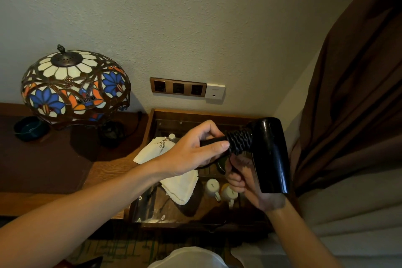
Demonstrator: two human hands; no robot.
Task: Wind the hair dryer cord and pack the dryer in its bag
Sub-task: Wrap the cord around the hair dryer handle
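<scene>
The hair dryer (270, 154) is held in the air at the right centre of the frame, above an open wooden drawer (152, 125). Its glossy black barrel points down and its handle sticks out to the left. The coiled cord (239, 140) is wound tightly around the handle near the barrel.

The left hand (195, 152) closes its grip on the free end of the handle, thumb on top just beside the last coil. The right hand (241, 177) curls its grip on the dryer from below. What its fingers pinch there is too dark to tell; it may be the cord's loose end or plug.

The likeliest trouble, in my judgement, is the winding springing loose. A coiled cord pulls back, so if the thumb lifts before the end is tucked, the turns could slide off the handle.

The cream bag (171, 172) lies below, half over the drawer's edge, with white cups (214, 187) just beside it in the drawer. A dropped dryer or a swinging plug could knock them. The bag also lies flat, so one hand must let go to open it, which is when the coils are least secure.
</scene>
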